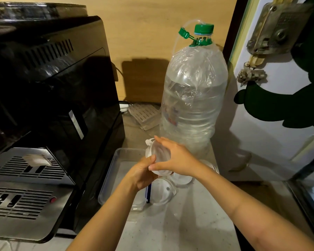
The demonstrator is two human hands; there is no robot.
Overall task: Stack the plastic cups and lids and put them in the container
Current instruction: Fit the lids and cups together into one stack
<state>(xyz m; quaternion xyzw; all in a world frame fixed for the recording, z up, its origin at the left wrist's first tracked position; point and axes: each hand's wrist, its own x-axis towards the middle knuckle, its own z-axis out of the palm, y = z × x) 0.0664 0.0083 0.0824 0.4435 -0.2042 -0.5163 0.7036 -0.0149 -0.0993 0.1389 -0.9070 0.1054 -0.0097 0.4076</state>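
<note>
Both hands hold a stack of clear plastic lids [159, 153] above the counter. My left hand [143, 175] grips it from below and the left. My right hand [176, 156] wraps over its right side and top. A clear rectangular container [116, 169] lies on the counter just under and left of the hands. Another clear lid with a small hole [163, 192] rests flat on the counter beside the container. A further clear lid or cup [181, 179] sits right behind it, partly hidden by my right wrist.
A black coffee machine [53, 105] with a metal drip tray [25, 187] fills the left side. A big clear water bottle with a green cap [194, 98] stands behind the hands. A white door [270, 124] closes off the right. Pale countertop [179, 229] lies in front.
</note>
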